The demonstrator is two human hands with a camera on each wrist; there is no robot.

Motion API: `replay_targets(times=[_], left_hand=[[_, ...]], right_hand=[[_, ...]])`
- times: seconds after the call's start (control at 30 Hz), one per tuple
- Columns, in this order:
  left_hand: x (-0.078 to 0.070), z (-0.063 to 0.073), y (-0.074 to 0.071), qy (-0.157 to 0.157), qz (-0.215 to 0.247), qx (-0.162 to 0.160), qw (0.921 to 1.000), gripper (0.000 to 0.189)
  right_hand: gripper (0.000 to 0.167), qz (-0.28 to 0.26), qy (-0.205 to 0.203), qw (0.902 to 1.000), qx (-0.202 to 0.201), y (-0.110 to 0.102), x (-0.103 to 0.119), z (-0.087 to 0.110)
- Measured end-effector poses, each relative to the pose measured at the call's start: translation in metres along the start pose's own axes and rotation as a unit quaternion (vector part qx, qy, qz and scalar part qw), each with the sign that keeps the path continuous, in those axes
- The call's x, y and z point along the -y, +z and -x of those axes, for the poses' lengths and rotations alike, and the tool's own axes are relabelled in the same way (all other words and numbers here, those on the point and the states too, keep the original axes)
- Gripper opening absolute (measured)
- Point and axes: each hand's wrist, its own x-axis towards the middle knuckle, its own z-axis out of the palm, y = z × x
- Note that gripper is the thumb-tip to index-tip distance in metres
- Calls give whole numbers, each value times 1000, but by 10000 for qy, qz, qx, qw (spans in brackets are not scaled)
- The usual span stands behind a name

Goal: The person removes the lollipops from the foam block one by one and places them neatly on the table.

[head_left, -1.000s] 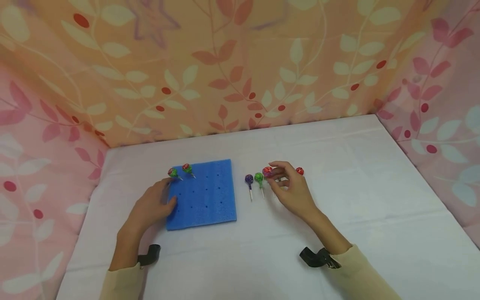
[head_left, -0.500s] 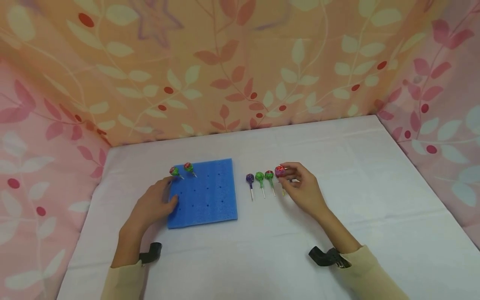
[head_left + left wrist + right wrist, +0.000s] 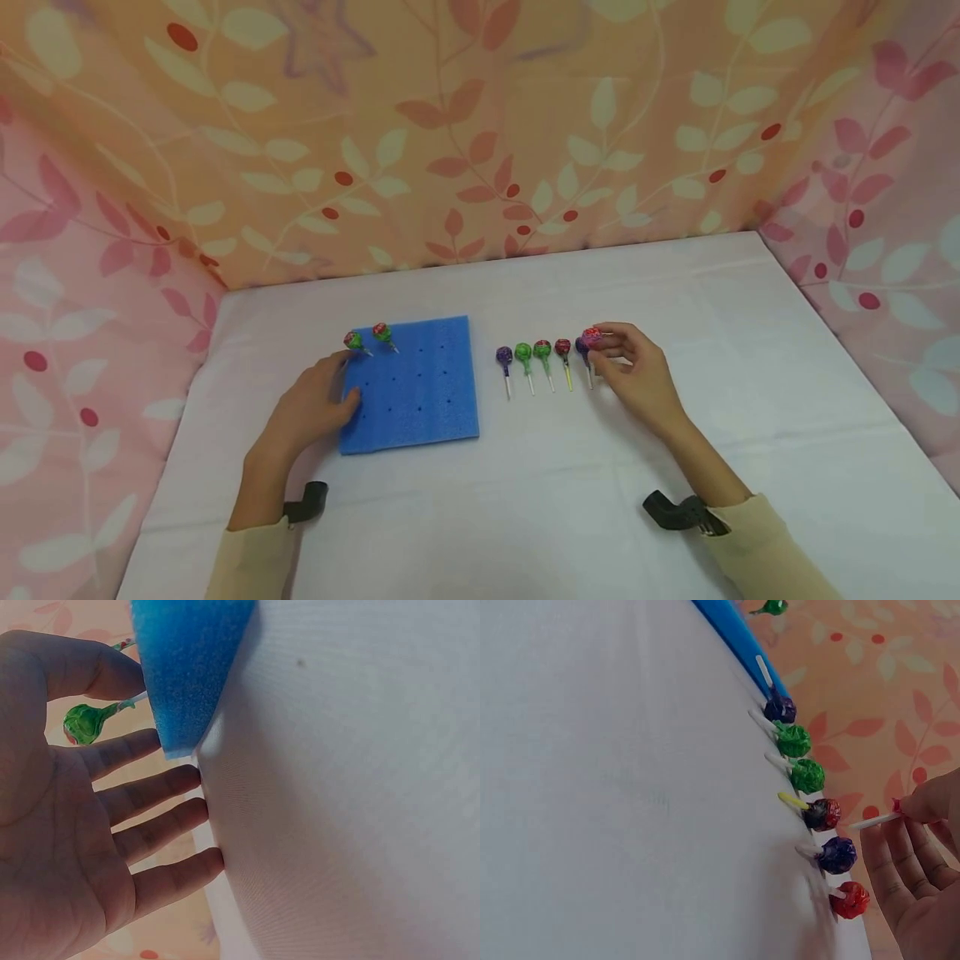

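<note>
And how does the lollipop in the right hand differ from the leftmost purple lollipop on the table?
The held lollipop has a pink-red wrapper; the purple lollipop, a dark purple one. The right hand pinches the held lollipop, while the purple lollipop lies on the table. Both have round wrapped heads and pale sticks.

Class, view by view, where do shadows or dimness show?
Head view: soft light, faint shadow near the bare left hand; left wrist view: dim palm, grey shade across the white cloth beside the blue square foam board; right wrist view: soft shadow near the round red-wrapped lollipop.
</note>
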Motion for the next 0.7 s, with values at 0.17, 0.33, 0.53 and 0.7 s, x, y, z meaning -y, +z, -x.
replay_targets(times=[0.17,0.33,0.53,0.7], left_hand=[[1,-1,1,0,-27,3,10000,68],[1,-1,2,-20,-18,12,10000,68],[0,1,1,-43,-1,20,10000,68],[-1,0,0,-46,-47,10,10000,67]], right_hand=[[40,131,93,9998,-150,-9,-5,1],[41,479,167,9984,-232,-16,-8,3],[41,976,191,9943,-378,-24,-16,4],[38,1291,291,9903,-417,-29,-21,2]])
